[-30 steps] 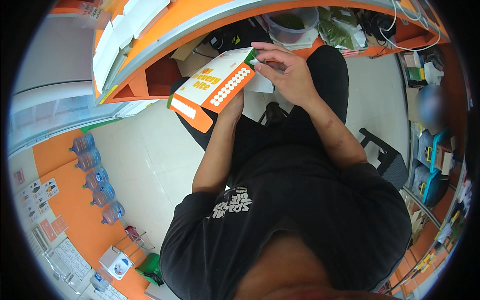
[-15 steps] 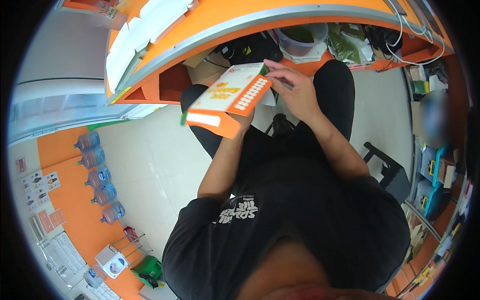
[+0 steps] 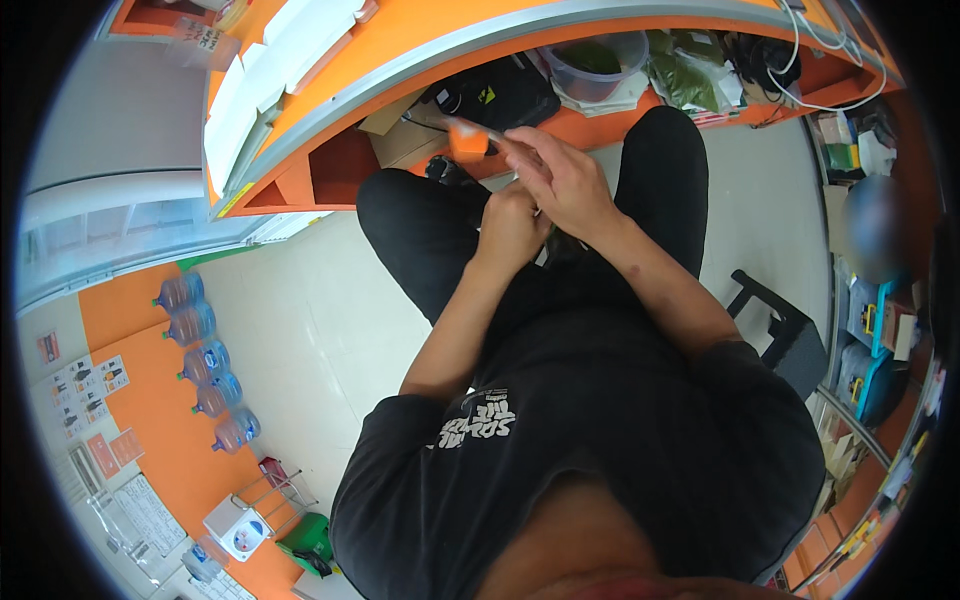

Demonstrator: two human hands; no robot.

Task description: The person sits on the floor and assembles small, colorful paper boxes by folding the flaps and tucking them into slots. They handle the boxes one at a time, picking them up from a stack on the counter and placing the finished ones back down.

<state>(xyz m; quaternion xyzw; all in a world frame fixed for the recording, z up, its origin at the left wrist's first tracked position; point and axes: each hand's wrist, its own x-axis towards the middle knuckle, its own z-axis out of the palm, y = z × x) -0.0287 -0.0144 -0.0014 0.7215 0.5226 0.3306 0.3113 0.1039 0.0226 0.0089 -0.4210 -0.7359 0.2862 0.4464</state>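
Note:
A thin paperboard carton (image 3: 466,130) with a bright orange flap is tilted almost edge-on in front of my hands, and motion blurs it. My left hand (image 3: 508,225) is closed in a fist-like grip at the carton's near end; its fingertips are hidden. Just right of it and slightly higher, my right hand (image 3: 565,185) overlaps the left, its fingers bent together over the carton's near edge. The carton's broad printed face does not show from here. Both hands hover above my lap, between my knees.
An orange desk (image 3: 430,60) with a metal edge spans the top, white folded card lying on it. Its shelf holds a clear tub (image 3: 597,70), a black bag (image 3: 505,100) and green packets. A black stool (image 3: 785,335) stands right; water bottles (image 3: 205,365) line the left wall.
The carton has turned from showing its white and orange face to nearly edge-on. My left hand has come out from beneath it, and both hands have drawn together.

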